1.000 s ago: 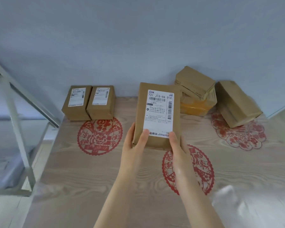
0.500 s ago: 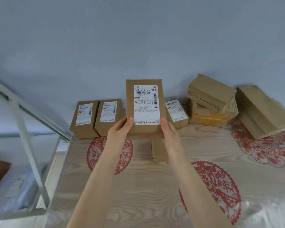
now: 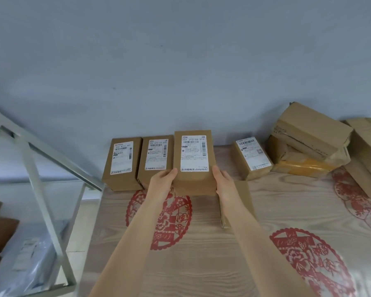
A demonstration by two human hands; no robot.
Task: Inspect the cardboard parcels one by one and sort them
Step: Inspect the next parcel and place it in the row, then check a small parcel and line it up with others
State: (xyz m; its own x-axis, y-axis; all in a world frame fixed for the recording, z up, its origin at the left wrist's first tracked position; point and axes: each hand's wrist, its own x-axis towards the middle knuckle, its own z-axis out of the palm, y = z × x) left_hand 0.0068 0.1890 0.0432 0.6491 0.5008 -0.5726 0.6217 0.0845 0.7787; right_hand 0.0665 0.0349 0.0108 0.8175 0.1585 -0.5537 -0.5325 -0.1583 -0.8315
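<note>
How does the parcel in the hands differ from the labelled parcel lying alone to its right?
The held parcel is gripped by the left hand and right hand; the lone parcel is untouched. The held parcel faces the camera squarely; the lone parcel is turned askew. The held parcel looks larger. Both are brown cardboard with white labels.

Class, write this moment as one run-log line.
left hand, right hand: grip held parcel | position: right of neighbouring parcel | label: facing camera
</note>
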